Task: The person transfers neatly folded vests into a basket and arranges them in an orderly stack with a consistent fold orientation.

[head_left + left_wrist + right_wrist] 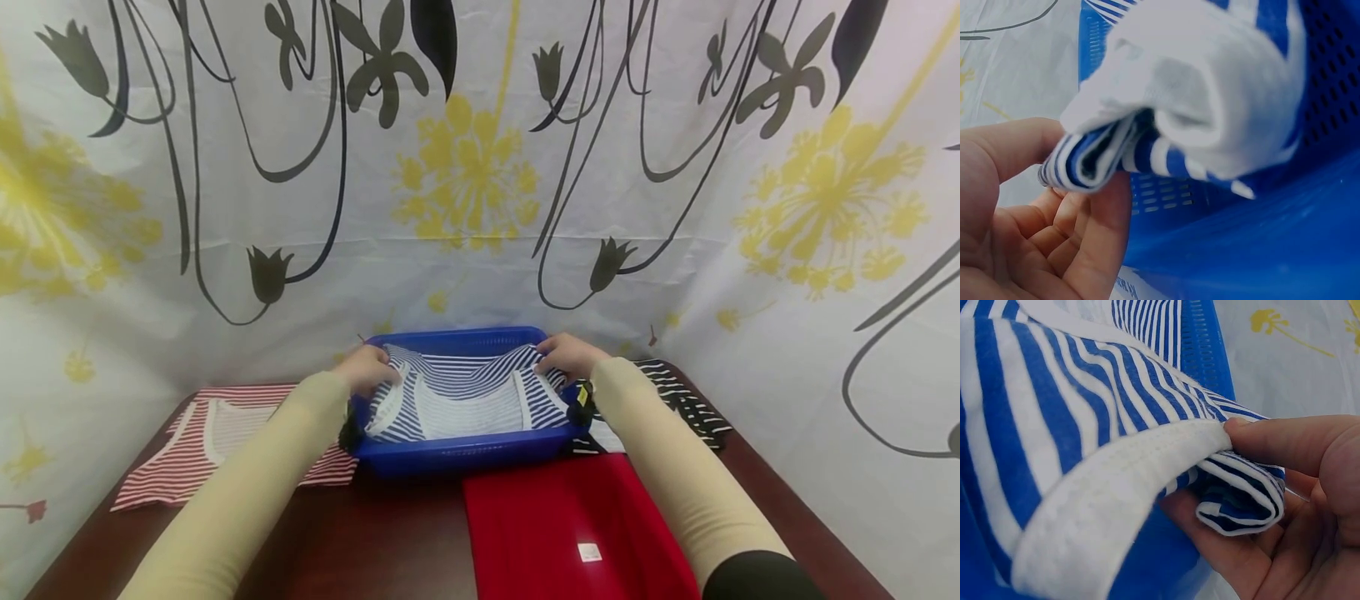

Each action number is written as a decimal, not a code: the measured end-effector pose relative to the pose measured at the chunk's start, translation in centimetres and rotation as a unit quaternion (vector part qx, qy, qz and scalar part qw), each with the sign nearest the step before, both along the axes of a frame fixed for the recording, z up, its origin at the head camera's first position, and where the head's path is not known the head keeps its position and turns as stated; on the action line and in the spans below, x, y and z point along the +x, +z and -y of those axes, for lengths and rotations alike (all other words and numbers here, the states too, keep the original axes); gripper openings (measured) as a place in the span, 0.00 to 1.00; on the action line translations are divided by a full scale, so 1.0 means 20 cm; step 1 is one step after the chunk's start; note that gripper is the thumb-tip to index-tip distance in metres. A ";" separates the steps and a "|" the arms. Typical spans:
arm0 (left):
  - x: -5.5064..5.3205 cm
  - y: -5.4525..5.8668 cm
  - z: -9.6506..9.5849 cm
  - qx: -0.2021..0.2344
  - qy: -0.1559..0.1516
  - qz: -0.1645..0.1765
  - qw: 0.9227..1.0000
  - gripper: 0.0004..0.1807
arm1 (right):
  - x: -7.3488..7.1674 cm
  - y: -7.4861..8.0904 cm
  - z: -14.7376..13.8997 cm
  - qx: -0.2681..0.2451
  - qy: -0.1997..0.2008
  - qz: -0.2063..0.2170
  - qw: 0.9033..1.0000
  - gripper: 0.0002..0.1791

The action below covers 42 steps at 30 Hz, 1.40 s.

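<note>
A blue-and-white striped tank top (pixel 468 379) with white trim lies spread inside a blue plastic basket (pixel 465 454). My left hand (pixel 366 369) pinches the garment's left shoulder area near the basket's left side. In the left wrist view, thumb and fingers of the left hand (pixel 1054 231) hold a folded striped edge below the white trim (pixel 1241 87). On the other side, my right hand (pixel 573 357) grips the matching part. The right wrist view has the right thumb (pixel 1279 440) on top of the white trim and fingers underneath, around a rolled fold.
A red-and-white striped top (pixel 180 454) lies left of the basket on the dark wooden table (pixel 360 542). Red cloth (pixel 547 517) with a white label lies at front right. Behind the right arm is a black-and-white patterned garment (pixel 686 404). A flowered curtain (pixel 480 283) hangs behind.
</note>
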<state>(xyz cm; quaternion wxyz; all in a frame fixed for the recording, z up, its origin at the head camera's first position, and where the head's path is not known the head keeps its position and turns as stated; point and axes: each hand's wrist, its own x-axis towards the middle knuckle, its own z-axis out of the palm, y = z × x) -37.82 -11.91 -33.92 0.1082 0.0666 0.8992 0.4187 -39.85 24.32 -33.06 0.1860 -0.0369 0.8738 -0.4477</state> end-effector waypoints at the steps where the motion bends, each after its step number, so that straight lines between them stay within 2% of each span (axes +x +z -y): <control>1: 0.00 0.00 0.00 0.000 0.001 0.001 1.000 0.15 | 0.00 0.00 0.00 0.002 0.000 -0.002 1.000 0.34; 9: -0.01 0.00 -0.01 -0.009 -0.003 0.012 1.000 0.14 | -0.01 -0.02 0.01 0.033 -0.002 -0.014 0.999 0.32; 17: -0.01 -0.01 -0.01 -0.024 -0.019 0.018 0.999 0.13 | 0.00 -0.01 0.03 0.053 0.006 -0.024 0.998 0.31; 24: 0.02 0.00 -0.02 0.001 -0.025 0.026 0.999 0.21 | 0.00 0.00 0.02 0.063 0.019 -0.035 0.997 0.32; 30: 0.04 0.00 -0.03 0.010 -0.024 0.026 0.999 0.21 | -0.02 -0.02 0.02 0.059 0.017 -0.028 0.998 0.32; 37: 0.02 -0.02 -0.01 0.005 -0.026 0.025 0.999 0.23 | -0.01 -0.01 0.02 0.063 0.022 -0.027 0.997 0.32; 42: 0.02 -0.02 -0.02 0.011 -0.025 0.030 0.999 0.22 | 0.01 0.00 0.02 0.064 0.023 -0.029 0.997 0.32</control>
